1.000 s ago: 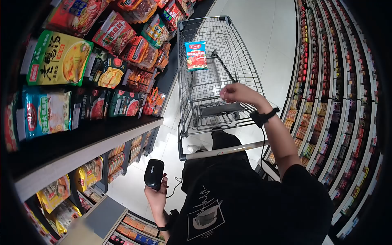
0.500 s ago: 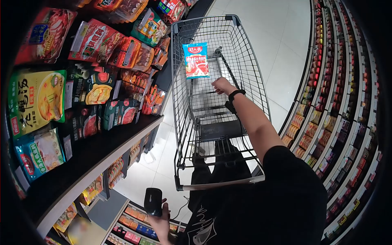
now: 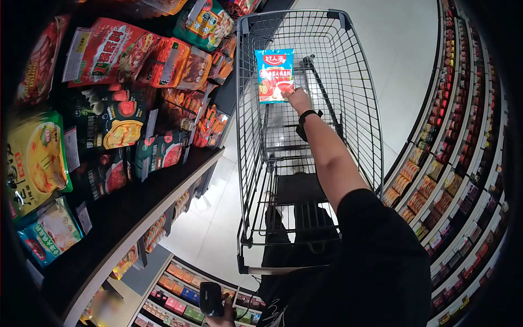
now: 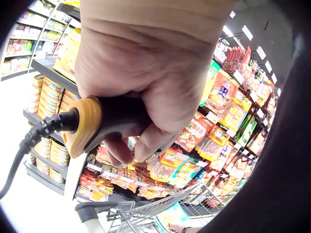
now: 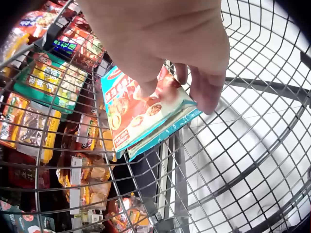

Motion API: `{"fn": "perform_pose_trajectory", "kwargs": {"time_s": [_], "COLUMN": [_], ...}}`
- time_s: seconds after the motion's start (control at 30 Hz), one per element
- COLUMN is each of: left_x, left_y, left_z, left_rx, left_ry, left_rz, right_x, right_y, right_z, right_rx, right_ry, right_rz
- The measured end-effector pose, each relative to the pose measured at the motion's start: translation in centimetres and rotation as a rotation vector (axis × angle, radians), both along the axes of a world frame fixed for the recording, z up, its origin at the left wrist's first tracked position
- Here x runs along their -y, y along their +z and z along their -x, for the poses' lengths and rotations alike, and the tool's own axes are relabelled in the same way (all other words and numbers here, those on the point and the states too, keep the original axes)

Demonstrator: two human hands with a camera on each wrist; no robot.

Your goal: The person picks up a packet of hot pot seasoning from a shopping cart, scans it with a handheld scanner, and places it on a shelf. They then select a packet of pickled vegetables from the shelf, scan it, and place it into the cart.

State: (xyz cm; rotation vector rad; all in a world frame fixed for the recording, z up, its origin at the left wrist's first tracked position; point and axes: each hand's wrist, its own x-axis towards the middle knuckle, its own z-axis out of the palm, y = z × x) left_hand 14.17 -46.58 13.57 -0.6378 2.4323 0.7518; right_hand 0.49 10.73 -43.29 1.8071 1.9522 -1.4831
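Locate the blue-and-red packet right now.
In the head view, the packet is inside the cart, toward its left side, with the right hand at its lower right corner.

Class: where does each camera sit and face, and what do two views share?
Head: worn on head, facing forward and down over shopping cart; shows right forearm, left grip, right grip.
Left wrist: worn there, facing past left grip toward shelves.
Right wrist: worn there, facing past right grip into the cart.
Head and right wrist share the hotpot base packet.
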Motion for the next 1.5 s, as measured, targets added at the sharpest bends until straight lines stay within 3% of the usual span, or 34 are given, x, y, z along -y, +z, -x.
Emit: {"fn": "perform_pose_trajectory", "kwargs": {"time_s": [0.03,0.17,0.3,0.5,0.6,0.7,0.83,0.87,0.97,1.1,1.13,1.2,1.23,1.27,1.43,1.5], "left_x": [0.4,-1.6,-1.4,-0.1,-4.6,-3.6,-4.5,-5.5,-5.0,-3.5,-5.9,-3.2,-6.0,-8.9,-8.5,-8.6], "left_y": [0.2,-0.3,-1.0,-2.1,-1.3,-1.6,-1.3,-1.0,-0.9,-0.5,-0.2,0.0,0.8,1.7,2.1,2.4], "left_z": [0.3,1.1,2.2,2.8,3.9,4.2,4.7,4.7,4.5,4.4,4.1,4.3,4.9,4.9,4.6,4.5], "left_rx": [0.110,-0.004,0.071,0.023,-0.015,0.038,-0.035,-0.017,-0.002,-0.002,-0.147,-0.100,-0.076,-0.067,-0.064,-0.080], "left_ry": [0.000,-0.076,-0.068,-0.294,-0.157,-0.175,-0.430,-0.302,-0.248,-0.416,-0.456,-0.495,-0.512,-0.341,-0.274,-0.247], "left_rz": [0.038,0.008,-0.019,0.033,-0.025,0.005,0.039,0.006,0.030,0.063,0.064,0.147,0.186,-0.042,-0.165,-0.234], "right_x": [0.2,0.3,0.3,-0.1,-0.3,-0.5,-0.4,-0.1,0.5,1.1,1.3,1.3,1.4,1.7,2.8,2.8], "right_y": [-0.3,-2.1,-4.2,-5.4,-4.9,-4.4,-5.3,-6.1,-5.0,-3.3,-3.5,-1.3,-1.7,-2.0,5.1,8.9], "right_z": [0.2,-0.4,-1.1,-1.1,-1.3,-1.7,-1.8,-1.8,-3.0,-5.2,-5.8,-6.6,-6.9,-7.4,-8.7,-9.9], "right_rx": [-0.020,0.029,-0.001,-0.073,-0.081,-0.120,-0.063,-0.056,-0.131,-0.173,-0.179,-0.158,-0.204,-0.249,-0.463,-0.505], "right_ry": [-0.028,-0.017,-0.041,-0.015,-0.015,-0.033,-0.025,-0.049,-0.083,-0.097,-0.109,-0.092,-0.099,-0.105,-0.409,-0.379], "right_rz": [0.003,-0.044,-0.057,-0.130,-0.128,-0.047,-0.114,-0.135,-0.140,-0.156,-0.166,-0.151,-0.103,-0.055,0.294,0.423]}}
